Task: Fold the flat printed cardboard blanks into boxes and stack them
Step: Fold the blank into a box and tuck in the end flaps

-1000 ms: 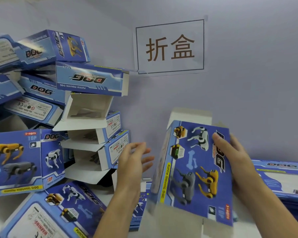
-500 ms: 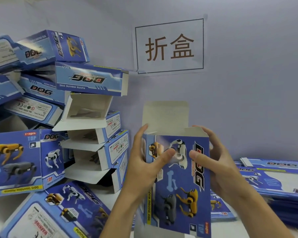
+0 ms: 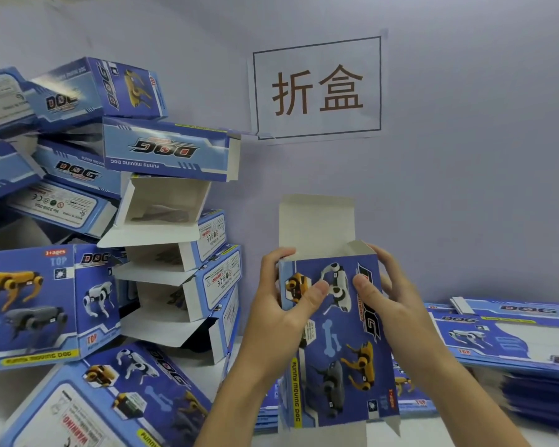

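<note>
Box [image 3: 339, 343] gripped by both hands, curled fingers [image 3: 317, 293] and thumbs pressing its front.

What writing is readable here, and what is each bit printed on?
"折盒": paper sign on the wall.
"DOG": held box, beside the right hand.
"FUNNY MOVING DOG": yellow strip by the left hand.
"3+ages", "TOP": big left box.
"WARNING": bottom-left box.
Label small print: too blurred.

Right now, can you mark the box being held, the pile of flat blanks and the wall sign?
held box [image 3: 339, 343], head view, on its printed front panel.
pile of flat blanks [image 3: 510, 343], head view, on the top sheet.
wall sign [image 3: 317, 88], head view, between the two printed characters.
</note>
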### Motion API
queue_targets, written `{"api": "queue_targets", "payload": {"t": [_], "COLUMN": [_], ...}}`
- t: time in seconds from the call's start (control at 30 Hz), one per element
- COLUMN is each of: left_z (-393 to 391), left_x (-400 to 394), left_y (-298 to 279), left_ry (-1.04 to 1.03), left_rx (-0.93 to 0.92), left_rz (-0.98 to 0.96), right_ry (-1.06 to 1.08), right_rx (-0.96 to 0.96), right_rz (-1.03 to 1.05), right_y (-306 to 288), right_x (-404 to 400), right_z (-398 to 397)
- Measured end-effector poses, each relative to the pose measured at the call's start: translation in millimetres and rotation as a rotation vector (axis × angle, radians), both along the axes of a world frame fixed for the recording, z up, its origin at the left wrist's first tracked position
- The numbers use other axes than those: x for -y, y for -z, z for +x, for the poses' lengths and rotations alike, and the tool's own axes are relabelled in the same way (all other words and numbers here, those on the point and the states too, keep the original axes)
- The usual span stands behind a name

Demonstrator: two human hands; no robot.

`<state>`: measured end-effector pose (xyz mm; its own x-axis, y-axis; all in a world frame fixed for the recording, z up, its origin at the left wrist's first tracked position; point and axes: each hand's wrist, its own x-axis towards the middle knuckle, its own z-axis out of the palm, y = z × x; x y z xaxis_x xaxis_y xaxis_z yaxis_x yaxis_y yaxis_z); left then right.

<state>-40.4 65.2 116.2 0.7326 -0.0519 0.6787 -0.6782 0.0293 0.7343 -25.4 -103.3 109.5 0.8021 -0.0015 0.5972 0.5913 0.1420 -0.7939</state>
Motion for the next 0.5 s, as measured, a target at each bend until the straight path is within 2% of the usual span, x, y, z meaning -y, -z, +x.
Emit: {"api": "queue_targets", "payload": {"t": [0.13, 0.37, 0.5], "left_z": [1, -1, -4], "left_x": [-5, -1, 2], "left_y": [-4, -7, -9], "left_ry": [-0.036, -0.087, -0.177], "left_rx": [-0.086, -0.146, -0.086], "left_rz": [0.027, -0.168, -0.27], "right_ry": [0.014, -0.015, -0.1], "right_rx": [0.04, 0.041, -0.01], "right_rz": [0.008, -0.061, 0.044], "right_y": [2, 0, -2], "right_x": [-8, -19, -23], "right_z": [-2, -7, -11]}}
